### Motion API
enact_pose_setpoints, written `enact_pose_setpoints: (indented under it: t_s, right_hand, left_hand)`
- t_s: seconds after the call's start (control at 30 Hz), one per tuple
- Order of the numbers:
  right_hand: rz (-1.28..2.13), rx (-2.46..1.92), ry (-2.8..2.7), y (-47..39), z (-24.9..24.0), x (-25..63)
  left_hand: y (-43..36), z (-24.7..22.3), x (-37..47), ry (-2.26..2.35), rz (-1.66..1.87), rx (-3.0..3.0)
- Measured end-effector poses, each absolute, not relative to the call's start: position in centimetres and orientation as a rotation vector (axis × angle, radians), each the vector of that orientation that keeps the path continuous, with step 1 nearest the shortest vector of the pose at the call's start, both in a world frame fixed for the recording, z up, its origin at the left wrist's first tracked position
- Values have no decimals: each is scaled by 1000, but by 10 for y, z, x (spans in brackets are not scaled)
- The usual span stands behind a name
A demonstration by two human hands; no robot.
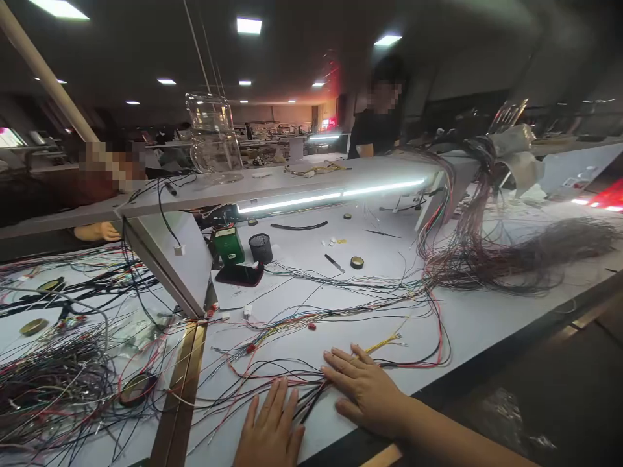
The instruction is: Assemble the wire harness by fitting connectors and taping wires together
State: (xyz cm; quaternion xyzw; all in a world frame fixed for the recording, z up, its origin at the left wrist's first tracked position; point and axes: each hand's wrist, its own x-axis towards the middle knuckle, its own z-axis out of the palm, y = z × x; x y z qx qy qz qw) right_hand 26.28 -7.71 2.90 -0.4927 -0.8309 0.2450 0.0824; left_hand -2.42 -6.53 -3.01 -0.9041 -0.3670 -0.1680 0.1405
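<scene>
Loose electrical wires (292,373) in black, red and yellow run across the white workbench (292,246). My left hand (270,421) lies flat at the front edge with fingers stretched out, its tips against the wires. To its right, my right hand (367,389) rests palm down across the same bundle, fingers spread; what lies under the palm is hidden. Beyond its fingertips, yellow wires (387,342) with metal ends stick out. Small red connectors (250,348) and a white connector (247,311) sit among the strands behind my hands.
A thick wire bundle (487,259) hangs over the shelf and spreads out at right. At the back are a mesh cup (260,248), green box (228,245), phone (238,274), black tape roll (357,262) and knife (334,263). Tangled wires (53,383) fill the left bench. Other people work beyond.
</scene>
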Motion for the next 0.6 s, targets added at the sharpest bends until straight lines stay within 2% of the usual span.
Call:
enact_pose_setpoints:
  t_s: [0.13, 0.27, 0.47, 0.53, 0.6]
  right_hand:
    - [661, -1479, -2499, -73, 20, 263]
    - [566, -1459, -2515, -76, 10, 265]
    - [301, -1446, -2487, -78, -14, 271]
    - [193, -1297, -2500, -75, 6, 268]
    - [148, -959, -2538, -67, 56, 254]
  left_hand:
    - [-68, -15, -23, -1135, -538, -2565]
    - [-77, -3, -19, -1142, -446, -2610]
    - [-92, 11, -15, -1474, -377, -2674]
    - [-97, 15, -13, -1559, -373, -2720]
    - [-100, 21, -11, -1611, -370, -2782]
